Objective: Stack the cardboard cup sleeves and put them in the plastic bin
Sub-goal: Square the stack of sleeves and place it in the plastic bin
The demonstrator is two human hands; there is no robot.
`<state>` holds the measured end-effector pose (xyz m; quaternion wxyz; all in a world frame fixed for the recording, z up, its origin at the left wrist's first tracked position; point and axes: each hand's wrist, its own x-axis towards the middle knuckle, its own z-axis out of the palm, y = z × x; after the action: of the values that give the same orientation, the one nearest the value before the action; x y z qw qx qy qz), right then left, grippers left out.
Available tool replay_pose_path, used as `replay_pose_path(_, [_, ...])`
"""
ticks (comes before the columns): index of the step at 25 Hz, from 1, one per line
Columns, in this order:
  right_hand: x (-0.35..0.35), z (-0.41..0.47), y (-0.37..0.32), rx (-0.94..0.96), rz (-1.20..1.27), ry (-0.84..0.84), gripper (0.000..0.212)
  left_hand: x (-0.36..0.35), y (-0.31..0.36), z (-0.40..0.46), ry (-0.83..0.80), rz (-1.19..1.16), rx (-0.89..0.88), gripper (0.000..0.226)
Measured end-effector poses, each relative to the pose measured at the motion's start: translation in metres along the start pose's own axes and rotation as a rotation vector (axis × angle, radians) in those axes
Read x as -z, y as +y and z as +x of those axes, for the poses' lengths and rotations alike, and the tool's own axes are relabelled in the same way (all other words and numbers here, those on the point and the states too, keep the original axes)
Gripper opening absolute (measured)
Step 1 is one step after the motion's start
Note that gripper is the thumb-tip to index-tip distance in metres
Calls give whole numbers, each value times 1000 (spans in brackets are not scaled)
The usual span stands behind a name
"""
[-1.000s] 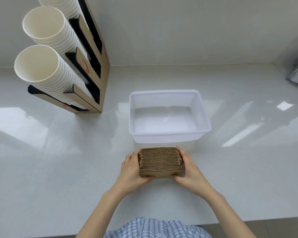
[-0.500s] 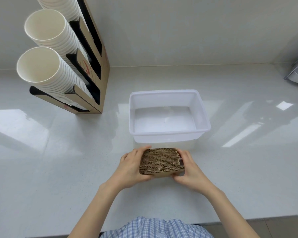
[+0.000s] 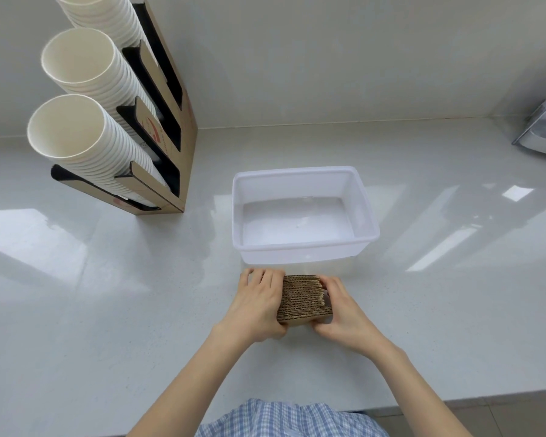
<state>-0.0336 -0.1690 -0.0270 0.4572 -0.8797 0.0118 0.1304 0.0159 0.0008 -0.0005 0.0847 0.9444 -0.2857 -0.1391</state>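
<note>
- The left hand (image 3: 259,302) and right hand (image 3: 341,310) are pinching the sleeve stack (image 3: 303,299) between them, on the surface.
- The stacking is looking done.
- The plastic bin (image 3: 368,212), just beyond, is sitting empty; the transfer is remaining.

Bright, even daylight all over my bench (image 3: 76,310), and it is glossy: pale window glare lies in slabs at far left and in streaks at right. Soft shadows only, a faint one under my hands. Everything reads sharp in the middle. Toward the edges the wide lens bends things, and the cup rack (image 3: 167,121) leans and stretches.
</note>
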Motion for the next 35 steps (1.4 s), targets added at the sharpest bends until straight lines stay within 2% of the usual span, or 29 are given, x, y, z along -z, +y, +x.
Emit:
replay_pose_path(5, [4, 0, -5, -3, 37, -11, 69, 2, 2, 0, -15, -7, -17, 75])
replay_pose_path(9, [13, -1, -15, -19, 127, -33, 71, 7, -2, -6, 16, -150, 24, 74])
replay_pose_path(11, [19, -2, -21, -26, 227, -41, 71, 11, -3, -10, 35, -338, 79, 74])
replay_pose_path(14, [29, -3, -33, -23, 437, -71, 74, 22, 0, -17, -19, -714, 196, 70])
replay_pose_path(20, [39, 5, -57, -7, 611, 12, 65, 47, 0, -17, -57, -1122, 241, 61])
replay_pose_path(23, [44, 12, -67, 8, 631, 18, 62, 58, 0, -9, -20, -1172, 239, 53])
replay_pose_path(27, [56, 23, -83, 32, 593, 24, 58, 77, -2, 4, 28, -1210, 231, 59])
replay_pose_path(31, [78, 38, -97, 51, 566, 62, 51, 98, -2, 24, 70, -1230, 235, 46])
replay_pose_path(35, [104, 55, -105, 31, 499, 156, 41, 113, 1, 53, 104, -1243, 229, 58])
